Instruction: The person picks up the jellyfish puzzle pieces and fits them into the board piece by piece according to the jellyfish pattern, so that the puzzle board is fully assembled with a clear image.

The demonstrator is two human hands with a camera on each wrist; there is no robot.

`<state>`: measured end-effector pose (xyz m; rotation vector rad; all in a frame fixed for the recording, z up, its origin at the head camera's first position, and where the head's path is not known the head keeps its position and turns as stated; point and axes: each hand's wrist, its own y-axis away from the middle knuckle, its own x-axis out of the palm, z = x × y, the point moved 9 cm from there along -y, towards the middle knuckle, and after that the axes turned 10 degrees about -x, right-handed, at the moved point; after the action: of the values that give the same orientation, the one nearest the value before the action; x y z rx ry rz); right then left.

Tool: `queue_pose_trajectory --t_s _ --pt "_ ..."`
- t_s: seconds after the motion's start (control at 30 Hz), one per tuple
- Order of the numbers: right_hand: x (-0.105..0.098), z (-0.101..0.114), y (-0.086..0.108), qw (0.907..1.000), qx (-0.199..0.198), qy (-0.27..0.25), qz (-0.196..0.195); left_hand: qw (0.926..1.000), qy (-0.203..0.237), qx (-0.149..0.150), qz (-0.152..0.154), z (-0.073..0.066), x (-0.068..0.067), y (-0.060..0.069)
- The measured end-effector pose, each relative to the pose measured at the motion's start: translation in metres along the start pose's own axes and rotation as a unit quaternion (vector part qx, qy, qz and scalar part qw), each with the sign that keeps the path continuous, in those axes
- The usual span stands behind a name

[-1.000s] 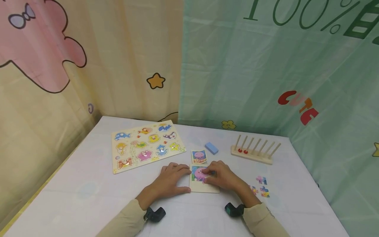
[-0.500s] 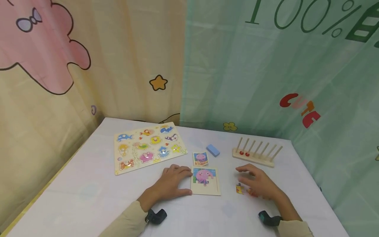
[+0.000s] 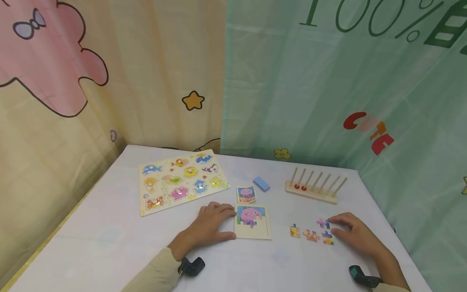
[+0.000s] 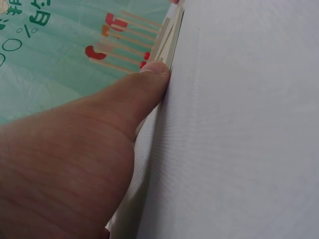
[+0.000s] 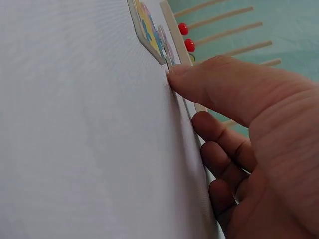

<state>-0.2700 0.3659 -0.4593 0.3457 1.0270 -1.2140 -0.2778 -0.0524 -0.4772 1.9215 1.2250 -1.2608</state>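
Observation:
My left hand point(image 3: 214, 225) rests on the table, its thumb and fingertips touching the left edge of a small wooden puzzle board point(image 3: 260, 233). A partly filled pink octopus picture shows in the board; in the left wrist view the thumb point(image 4: 154, 74) meets the board's edge. My right hand point(image 3: 357, 235) is at the right, fingertips touching the right side of a pink-and-blue jigsaw piece point(image 3: 323, 223). Its thumb and index finger are apart. Near it lie a yellow-and-blue piece point(image 3: 327, 238), an orange-and-pink piece point(image 3: 311, 235) and a yellow piece point(image 3: 295, 231).
Behind the board lies an octopus picture card point(image 3: 246, 194), with a blue block point(image 3: 261, 183) beyond it. A wooden peg rack point(image 3: 311, 192) with red beads stands at the back right. A large sea-animal puzzle point(image 3: 184, 182) lies at the back left. Curtains hang behind the table.
My right hand has left the octopus board and moved right to the loose jigsaw pieces. Its fingers, pressed on the board earlier, now touch a loose piece. The left hand has stayed put.

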Motion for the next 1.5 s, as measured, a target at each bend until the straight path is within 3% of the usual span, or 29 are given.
queue_pose_trajectory --t_s 0.13,0.63,1.5 --pt "-0.0004 0.0019 -0.0032 0.9996 -0.022 0.004 -0.016 1.0000 -0.002 -0.003 0.002 0.0004 -0.0014 -0.0006" --pt "0.0035 0.0046 -0.0022 0.9985 -0.031 0.018 -0.043 1.0000 0.002 0.000 0.002 0.0004 -0.0015 -0.0015" --pt "0.0067 -0.0049 0.0015 0.9980 0.030 0.036 -0.043 1.0000 0.004 -0.003 0.001 0.0008 0.0009 -0.0018"
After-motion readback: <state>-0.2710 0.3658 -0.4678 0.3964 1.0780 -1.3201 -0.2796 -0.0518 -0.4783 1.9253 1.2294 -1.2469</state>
